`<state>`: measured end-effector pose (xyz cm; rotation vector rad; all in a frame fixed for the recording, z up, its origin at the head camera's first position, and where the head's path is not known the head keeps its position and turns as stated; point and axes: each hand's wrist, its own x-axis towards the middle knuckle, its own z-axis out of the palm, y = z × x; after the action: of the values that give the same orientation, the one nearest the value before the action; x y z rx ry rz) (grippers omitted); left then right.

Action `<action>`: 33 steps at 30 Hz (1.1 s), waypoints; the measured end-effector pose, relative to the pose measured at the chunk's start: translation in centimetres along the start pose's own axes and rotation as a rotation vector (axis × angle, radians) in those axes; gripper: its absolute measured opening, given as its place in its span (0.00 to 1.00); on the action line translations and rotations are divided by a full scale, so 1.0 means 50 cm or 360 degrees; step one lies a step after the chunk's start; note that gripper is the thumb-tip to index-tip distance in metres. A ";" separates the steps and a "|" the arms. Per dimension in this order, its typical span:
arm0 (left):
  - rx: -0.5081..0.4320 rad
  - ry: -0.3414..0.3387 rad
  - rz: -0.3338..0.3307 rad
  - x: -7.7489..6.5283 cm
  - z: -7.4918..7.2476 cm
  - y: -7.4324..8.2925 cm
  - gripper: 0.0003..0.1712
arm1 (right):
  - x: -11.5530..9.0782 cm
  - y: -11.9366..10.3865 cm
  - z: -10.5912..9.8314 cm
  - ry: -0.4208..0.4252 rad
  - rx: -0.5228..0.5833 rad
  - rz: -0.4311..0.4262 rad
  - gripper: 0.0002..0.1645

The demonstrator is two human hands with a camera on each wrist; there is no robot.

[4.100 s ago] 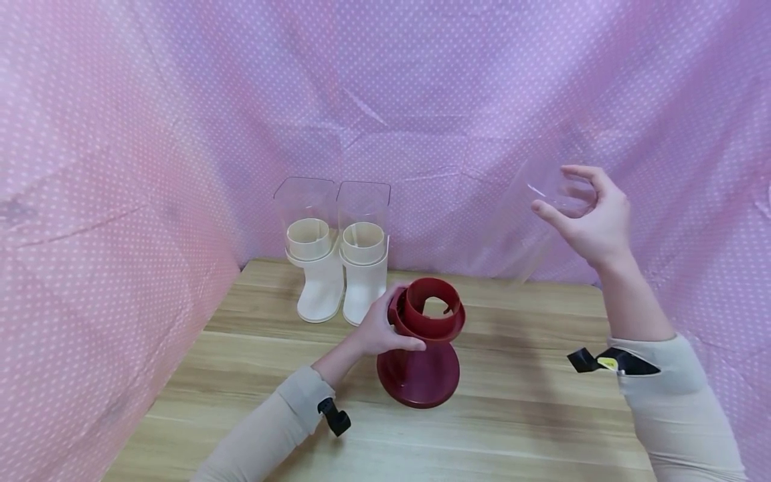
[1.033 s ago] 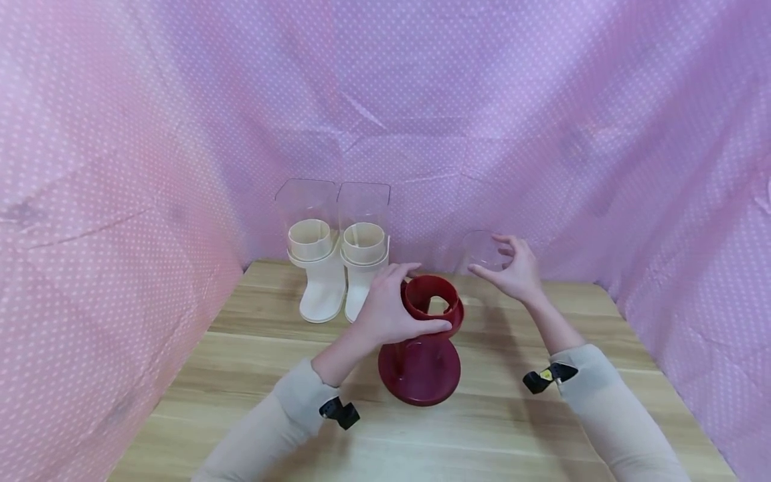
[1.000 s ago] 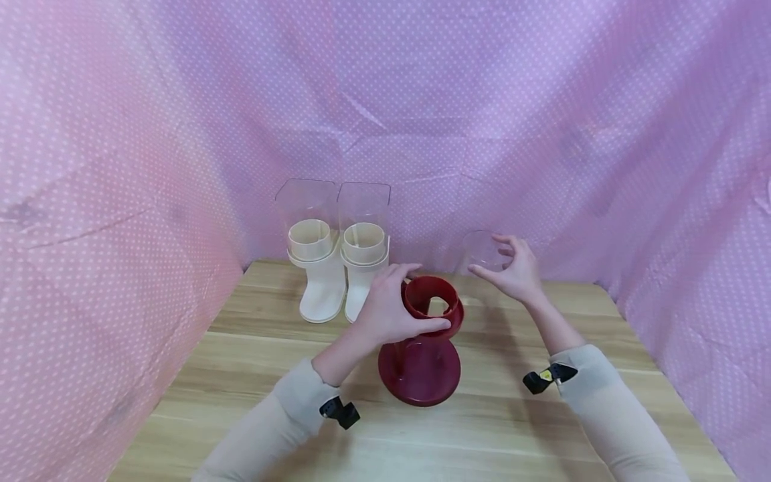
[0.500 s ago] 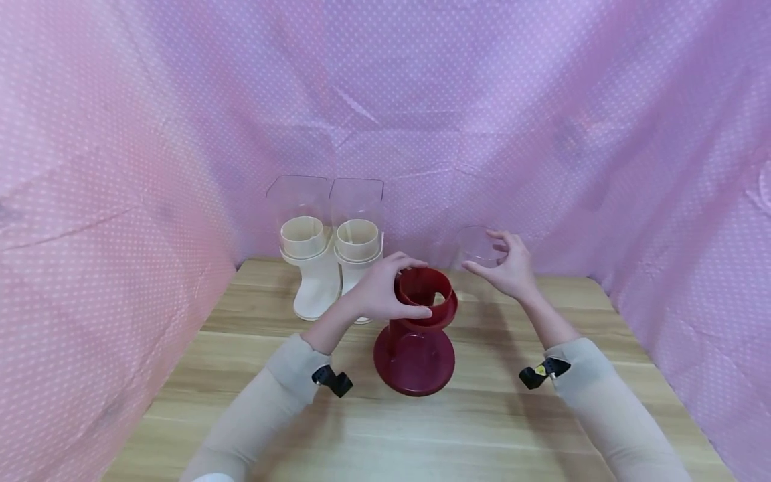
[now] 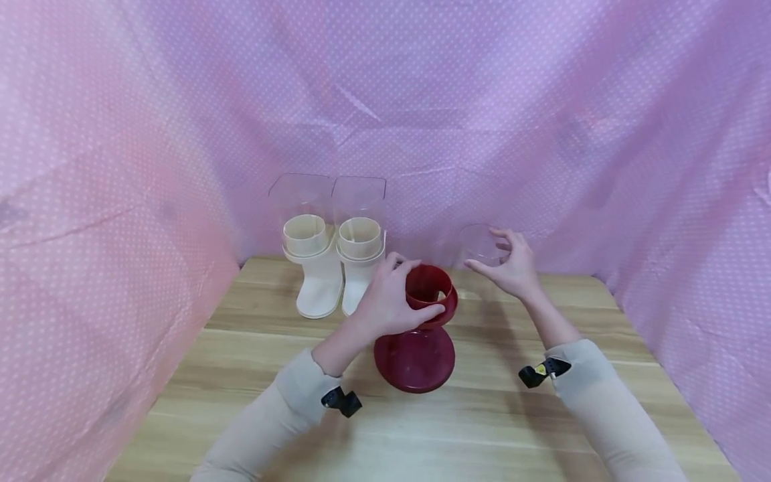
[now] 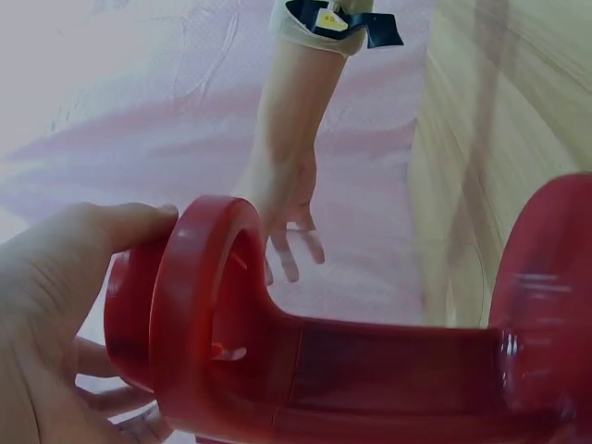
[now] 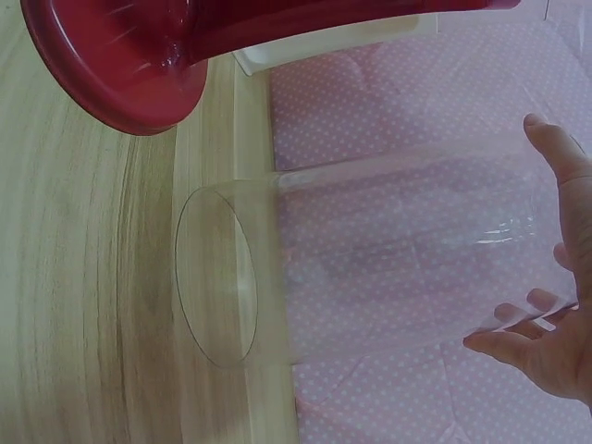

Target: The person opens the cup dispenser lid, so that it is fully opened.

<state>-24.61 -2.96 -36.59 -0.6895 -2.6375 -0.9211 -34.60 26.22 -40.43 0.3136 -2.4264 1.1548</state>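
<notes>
A red stand (image 5: 415, 365) with a round base and a ring-shaped top stands mid-table. My left hand (image 5: 385, 294) grips the red collar (image 6: 129, 324) in its top, thumb in front and fingers behind. In the left wrist view the stand's neck (image 6: 388, 365) runs from ring to base. My right hand (image 5: 512, 268) holds a clear cylinder (image 7: 398, 250) by its upper end, behind and right of the stand. In the right wrist view the cylinder's round lower rim overlaps the tabletop, and thumb and fingers curve round its sides.
Two cream dispenser stands (image 5: 319, 288) with clear square-topped containers (image 5: 359, 194) stand side by side at the back left. Pink dotted cloth (image 5: 421, 100) hangs behind and along both sides of the wooden table (image 5: 385, 442).
The right hand has brought the cylinder down and leftward from high at the right, then kept still. The left hand has shifted up from the ring's side to the collar.
</notes>
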 end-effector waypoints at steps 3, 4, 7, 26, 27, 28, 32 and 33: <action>-0.0011 0.0000 0.0050 0.005 0.002 -0.008 0.48 | 0.002 -0.003 -0.001 0.0002 -0.0006 -0.0002 0.51; -0.0020 -0.0007 0.0067 0.007 0.002 -0.011 0.49 | 0.002 -0.003 -0.001 0.0005 -0.0004 -0.0005 0.51; -0.0048 -0.0052 0.0102 0.014 0.001 -0.021 0.49 | 0.002 -0.003 -0.001 0.0005 0.0001 -0.0001 0.51; 0.0036 0.0056 -0.0015 -0.001 0.009 -0.014 0.48 | -0.005 -0.001 -0.002 -0.0017 -0.0014 0.0028 0.52; 0.0033 0.0048 -0.0021 0.000 0.010 -0.015 0.47 | -0.005 -0.001 -0.002 -0.0016 -0.0014 0.0026 0.52; 0.0031 0.0043 -0.0027 0.002 0.010 -0.016 0.47 | -0.006 0.000 -0.001 -0.0014 -0.0014 0.0023 0.52; 0.0040 0.0038 -0.0041 0.013 0.014 -0.021 0.48 | -0.005 0.002 0.002 0.0002 -0.0007 -0.0008 0.51; 0.0045 0.0044 -0.0043 0.017 0.014 -0.022 0.48 | -0.004 0.003 0.003 0.0007 -0.0003 -0.0014 0.51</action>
<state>-25.93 -2.96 -37.36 -0.6315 -2.6368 -0.8921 -34.52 26.21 -40.70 0.3206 -2.4200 1.1479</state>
